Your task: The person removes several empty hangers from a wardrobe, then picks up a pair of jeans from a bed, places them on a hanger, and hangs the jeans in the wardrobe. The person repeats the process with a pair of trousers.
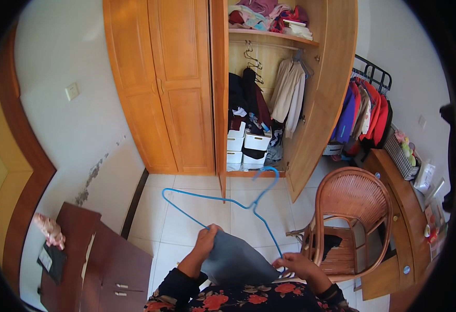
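A blue clothes hanger (212,196) is held out in front of me, its hook pointing towards the wardrobe. My left hand (207,242) pinches the hanger's lower bar together with the edge of a grey cloth or garment (239,259). Near the hanger's right corner, my right hand (296,264) grips the hanger and the cloth's other edge. The grey cloth spreads between both hands and hangs towards my body; its lower part is hidden by my floral top.
Ahead stands a wooden wardrobe (183,97) with open doors, holding hung clothes (286,91) and white storage boxes (257,141). A rattan chair (352,191) and a wooden desk (395,202) are at right. A dark red cabinet (114,257) stands at left.
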`<control>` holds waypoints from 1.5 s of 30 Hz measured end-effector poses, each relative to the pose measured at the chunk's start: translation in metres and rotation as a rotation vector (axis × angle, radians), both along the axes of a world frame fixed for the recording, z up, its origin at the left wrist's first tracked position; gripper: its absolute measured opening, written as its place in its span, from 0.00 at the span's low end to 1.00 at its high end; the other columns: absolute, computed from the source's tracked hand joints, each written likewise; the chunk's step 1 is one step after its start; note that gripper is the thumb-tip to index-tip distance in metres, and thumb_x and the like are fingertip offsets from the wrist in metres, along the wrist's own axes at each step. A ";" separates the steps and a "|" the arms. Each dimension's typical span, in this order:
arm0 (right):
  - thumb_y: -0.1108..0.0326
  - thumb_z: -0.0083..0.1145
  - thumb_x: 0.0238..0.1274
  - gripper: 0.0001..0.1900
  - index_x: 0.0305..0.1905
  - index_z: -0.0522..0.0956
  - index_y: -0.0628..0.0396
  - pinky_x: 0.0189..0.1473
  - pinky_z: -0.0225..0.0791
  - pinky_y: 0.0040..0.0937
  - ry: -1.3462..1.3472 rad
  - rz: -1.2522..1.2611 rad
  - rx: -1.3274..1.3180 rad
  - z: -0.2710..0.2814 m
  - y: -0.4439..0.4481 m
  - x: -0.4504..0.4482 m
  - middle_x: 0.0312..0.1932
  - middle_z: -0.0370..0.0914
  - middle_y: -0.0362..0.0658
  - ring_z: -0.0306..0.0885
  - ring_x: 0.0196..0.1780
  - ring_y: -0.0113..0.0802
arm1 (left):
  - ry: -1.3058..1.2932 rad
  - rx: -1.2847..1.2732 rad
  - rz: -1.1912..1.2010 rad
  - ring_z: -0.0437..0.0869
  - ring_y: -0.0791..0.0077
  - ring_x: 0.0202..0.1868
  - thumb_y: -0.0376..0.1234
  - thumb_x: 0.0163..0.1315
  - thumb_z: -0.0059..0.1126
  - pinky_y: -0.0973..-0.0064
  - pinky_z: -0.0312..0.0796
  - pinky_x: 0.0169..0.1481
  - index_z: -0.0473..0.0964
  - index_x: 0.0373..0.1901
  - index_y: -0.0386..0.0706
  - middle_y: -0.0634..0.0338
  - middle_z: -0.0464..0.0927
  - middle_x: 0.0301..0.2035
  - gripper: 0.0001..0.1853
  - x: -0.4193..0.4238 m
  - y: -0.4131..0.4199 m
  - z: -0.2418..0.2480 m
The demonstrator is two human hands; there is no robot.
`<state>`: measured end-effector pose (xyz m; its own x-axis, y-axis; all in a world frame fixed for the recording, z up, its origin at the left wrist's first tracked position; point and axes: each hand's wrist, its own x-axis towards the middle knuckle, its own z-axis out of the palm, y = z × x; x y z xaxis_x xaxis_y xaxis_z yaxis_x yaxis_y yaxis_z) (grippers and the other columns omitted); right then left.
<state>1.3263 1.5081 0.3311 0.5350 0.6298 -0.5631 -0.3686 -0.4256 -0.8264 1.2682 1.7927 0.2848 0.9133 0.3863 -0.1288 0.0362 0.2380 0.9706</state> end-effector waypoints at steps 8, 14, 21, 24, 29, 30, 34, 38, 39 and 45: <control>0.60 0.40 0.61 0.15 0.22 0.64 0.56 0.36 0.62 0.29 -0.281 -0.446 0.509 -0.016 0.049 0.052 0.14 0.64 0.38 0.65 0.24 0.28 | 0.011 -0.112 -0.316 0.68 0.83 0.27 0.39 0.62 0.36 0.85 0.62 0.33 0.70 0.27 0.41 0.66 0.69 0.23 0.15 0.152 0.035 0.002; 0.64 0.41 0.60 0.14 0.19 0.61 0.53 0.31 0.61 0.28 -0.284 -0.713 0.835 -0.010 0.072 0.162 0.08 0.52 0.34 0.51 0.13 0.23 | 0.025 0.142 -0.286 0.68 0.81 0.30 0.42 0.61 0.38 0.82 0.62 0.35 0.71 0.29 0.41 0.64 0.70 0.25 0.16 0.278 0.031 -0.002; 0.61 0.43 0.59 0.14 0.22 0.65 0.56 0.25 0.58 0.26 -0.319 -0.706 0.866 0.040 0.093 0.296 0.07 0.50 0.32 0.45 0.12 0.20 | -0.057 0.201 -0.067 0.68 0.73 0.40 0.44 0.59 0.43 0.71 0.63 0.41 0.64 0.44 0.43 0.61 0.69 0.35 0.18 0.395 0.046 -0.006; 0.60 0.43 0.59 0.14 0.24 0.66 0.57 0.24 0.57 0.24 -0.446 -0.796 0.930 0.065 0.101 0.350 0.07 0.50 0.31 0.46 0.12 0.19 | -0.081 0.253 -0.032 0.70 0.75 0.35 0.41 0.59 0.44 0.76 0.65 0.37 0.63 0.43 0.40 0.60 0.70 0.34 0.17 0.412 0.071 -0.020; 0.60 0.41 0.60 0.13 0.30 0.68 0.59 0.23 0.56 0.20 -0.619 -0.904 0.944 0.095 0.108 0.455 0.07 0.51 0.31 0.46 0.12 0.18 | 0.089 0.489 -0.436 0.73 0.76 0.25 0.34 0.56 0.46 0.78 0.68 0.30 0.67 0.36 0.36 0.60 0.73 0.24 0.11 0.381 0.128 -0.088; 0.60 0.41 0.60 0.13 0.31 0.69 0.59 0.22 0.55 0.20 -0.639 -0.910 0.937 0.099 0.109 0.475 0.07 0.52 0.31 0.46 0.12 0.18 | 0.387 0.500 -0.458 0.75 0.76 0.27 0.33 0.54 0.47 0.80 0.68 0.32 0.69 0.35 0.38 0.58 0.75 0.28 0.09 0.372 0.135 -0.107; 0.60 0.41 0.60 0.14 0.34 0.70 0.61 0.21 0.54 0.20 -0.662 -0.902 0.906 0.116 0.129 0.546 0.07 0.51 0.30 0.46 0.12 0.18 | 0.382 1.203 -0.646 0.73 0.70 0.43 0.39 0.53 0.48 0.71 0.65 0.46 0.71 0.36 0.41 0.55 0.73 0.37 0.13 0.383 0.170 -0.155; 0.60 0.40 0.60 0.14 0.34 0.69 0.61 0.20 0.54 0.21 -0.716 -0.829 0.878 0.136 0.153 0.610 0.07 0.48 0.30 0.44 0.11 0.18 | 0.531 0.640 -0.428 0.73 0.69 0.43 0.39 0.53 0.48 0.71 0.65 0.45 0.71 0.36 0.41 0.55 0.73 0.37 0.13 0.466 0.193 -0.145; 0.60 0.40 0.60 0.14 0.34 0.69 0.61 0.20 0.55 0.21 -0.709 -0.849 0.867 0.139 0.160 0.625 0.07 0.47 0.30 0.44 0.11 0.18 | 0.493 0.618 -0.411 0.73 0.69 0.43 0.39 0.53 0.48 0.71 0.65 0.45 0.70 0.36 0.41 0.55 0.73 0.37 0.13 0.488 0.196 -0.136; 0.62 0.40 0.60 0.13 0.34 0.70 0.62 0.19 0.55 0.21 -0.698 -0.883 0.869 0.159 0.192 0.723 0.07 0.48 0.30 0.45 0.11 0.18 | 0.238 0.576 -0.314 0.73 0.68 0.42 0.38 0.53 0.48 0.70 0.65 0.45 0.70 0.37 0.41 0.55 0.73 0.37 0.13 0.605 0.202 -0.076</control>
